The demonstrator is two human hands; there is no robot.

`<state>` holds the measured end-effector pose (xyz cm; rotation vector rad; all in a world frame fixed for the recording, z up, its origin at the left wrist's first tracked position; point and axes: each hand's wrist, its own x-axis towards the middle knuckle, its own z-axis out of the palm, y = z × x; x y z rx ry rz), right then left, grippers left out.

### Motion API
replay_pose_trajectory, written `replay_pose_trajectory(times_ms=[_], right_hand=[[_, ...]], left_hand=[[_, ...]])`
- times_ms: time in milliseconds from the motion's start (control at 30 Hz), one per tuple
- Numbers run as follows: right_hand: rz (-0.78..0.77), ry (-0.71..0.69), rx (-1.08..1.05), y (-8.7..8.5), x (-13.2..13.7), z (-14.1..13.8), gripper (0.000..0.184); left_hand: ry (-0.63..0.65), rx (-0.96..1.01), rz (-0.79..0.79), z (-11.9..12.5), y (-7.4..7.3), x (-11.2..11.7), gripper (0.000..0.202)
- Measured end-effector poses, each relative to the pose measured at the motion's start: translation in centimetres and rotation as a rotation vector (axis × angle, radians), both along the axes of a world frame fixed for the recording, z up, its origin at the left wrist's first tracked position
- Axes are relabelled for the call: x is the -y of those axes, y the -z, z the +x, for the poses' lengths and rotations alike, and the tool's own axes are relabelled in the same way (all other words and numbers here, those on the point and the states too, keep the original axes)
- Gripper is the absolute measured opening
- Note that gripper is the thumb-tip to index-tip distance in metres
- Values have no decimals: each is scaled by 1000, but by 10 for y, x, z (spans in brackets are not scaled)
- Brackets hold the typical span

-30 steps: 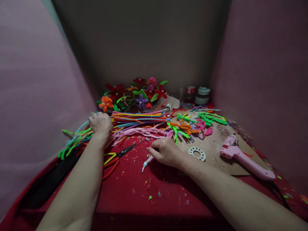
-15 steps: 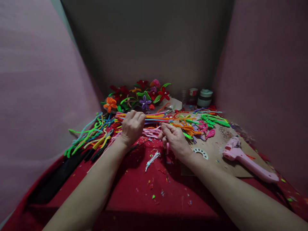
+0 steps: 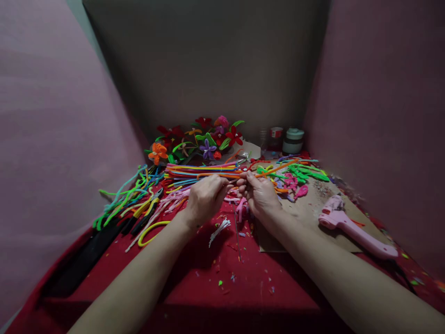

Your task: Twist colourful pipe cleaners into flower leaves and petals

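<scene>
My right hand (image 3: 261,194) pinches orange pipe cleaners (image 3: 287,166) between thumb and fingers. Their ends stick out to the right over the cardboard, and orange also runs left above my other hand. Close beside it, my left hand (image 3: 207,197) is closed with its fingertips together; what they hold is too small to make out. Behind both hands lies a bundle of straight, many-coloured pipe cleaners (image 3: 184,170). Pink pipe cleaners (image 3: 175,200) lie left of my left hand. In front of the hands is a small bunch of white stems (image 3: 219,231) on the red cloth (image 3: 243,287).
Yellow-handled pliers (image 3: 148,206) and green pipe cleaners (image 3: 116,206) lie left, near a yellow loop (image 3: 144,235). A pink glue gun (image 3: 354,232) rests on cardboard (image 3: 302,232) at right. Pipe-cleaner flowers (image 3: 207,149) and a lidded cup (image 3: 293,141) stand at the back.
My left hand has moved right and nearer, off the bundle, beside my right hand. Orange pipe cleaners have come away from the bundle into my right hand. The yellow loop now shows.
</scene>
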<state>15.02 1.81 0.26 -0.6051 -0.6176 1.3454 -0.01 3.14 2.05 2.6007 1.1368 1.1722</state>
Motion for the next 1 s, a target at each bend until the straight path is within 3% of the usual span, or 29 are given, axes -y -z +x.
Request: replay_pose_trajectory(times_ms=[133,233,300,500,600,800,1000], right_hand=[[34,-86,-13,2,1,-1,17],[38,-148,29,4,2,-3,15],[41,-143,51,5,3,-4,12],[-36,-129,351,7,7,-4,15],[-50,-123,467,7,8,-5,19],[-92,-19,457,5,8,-5,16],[-111,-140,891,7,12,-7,18]], left_hand=[[114,556,-747,12,5,-2,29],[240,888,-965,13,7,-7,29],[256,911,-976,12,7,-7,27],[188,651,-831,12,6,1,23],[138,624,-788,12,4,3,23],[129,632,-736,12,1,5,22],[116,604,-753,18,-1,11,19]])
